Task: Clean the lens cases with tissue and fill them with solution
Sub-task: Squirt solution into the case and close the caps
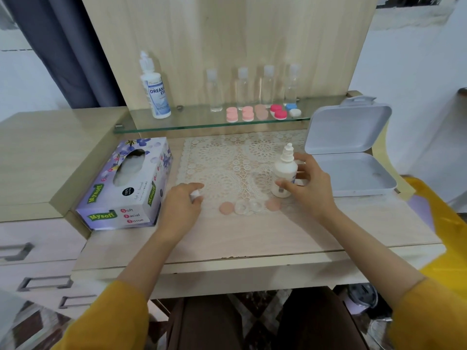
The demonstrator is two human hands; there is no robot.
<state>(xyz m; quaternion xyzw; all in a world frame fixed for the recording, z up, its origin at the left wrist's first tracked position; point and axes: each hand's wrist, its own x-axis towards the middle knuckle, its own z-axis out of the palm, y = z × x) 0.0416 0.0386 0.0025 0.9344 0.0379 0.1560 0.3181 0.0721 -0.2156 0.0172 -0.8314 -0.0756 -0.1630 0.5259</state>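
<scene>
An open clear lens case (248,206) lies on the lace mat (227,162), with a pink cap (226,207) to its left and another pink cap (273,204) to its right. My left hand (180,201) rests left of them, closed on a small white cap (195,195). My right hand (307,181) grips a small white solution bottle (284,173), which stands upright on the mat with its nozzle uncovered. A purple tissue box (126,185) sits at the left of the desk.
A glass shelf (202,122) behind holds a tall solution bottle (154,87), several clear bottles (242,84) and several closed lens cases (262,112). An open white plastic box (348,150) lies at the right. Drawers (38,248) are at the left.
</scene>
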